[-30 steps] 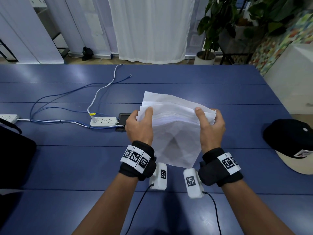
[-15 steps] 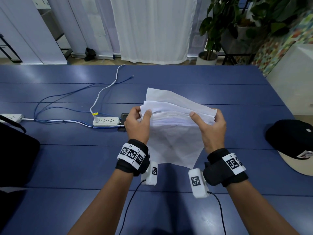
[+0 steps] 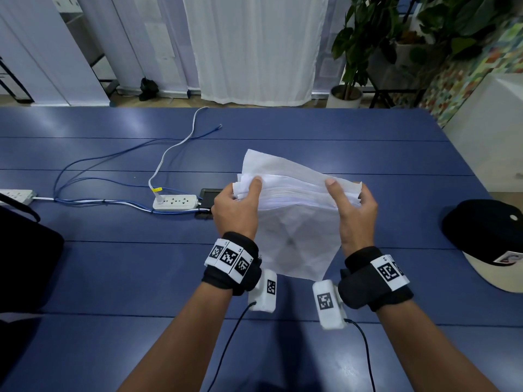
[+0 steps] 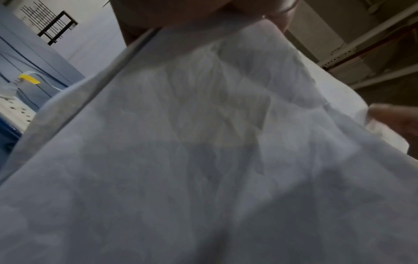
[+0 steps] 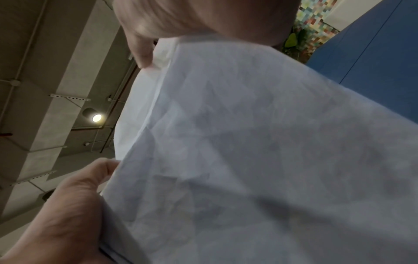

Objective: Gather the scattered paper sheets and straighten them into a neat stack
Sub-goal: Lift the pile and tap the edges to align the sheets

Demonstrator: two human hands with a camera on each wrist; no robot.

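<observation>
A bundle of white paper sheets (image 3: 294, 210) hangs upright over the blue table (image 3: 113, 267), its edges uneven and one sheet sticking up at the back left. My left hand (image 3: 236, 206) grips the bundle's left side, thumb on the near face. My right hand (image 3: 356, 210) grips its right side the same way. The lower corner of the sheets points down between my wrists. Crumpled white paper (image 4: 203, 160) fills the left wrist view. In the right wrist view the paper (image 5: 248, 160) also covers most of the frame, with my right hand (image 5: 203, 19) at its top edge.
A white power strip (image 3: 175, 201) with blue and white cables lies left of the hands, a dark phone (image 3: 210, 195) beside it. A black cap (image 3: 486, 236) sits at the right edge, a black bag (image 3: 22, 258) at the left. Potted plants stand beyond the table.
Both hands have kept their grip on the sheets; the bundle has shifted slightly and the thumbs have moved a little on its near face.
</observation>
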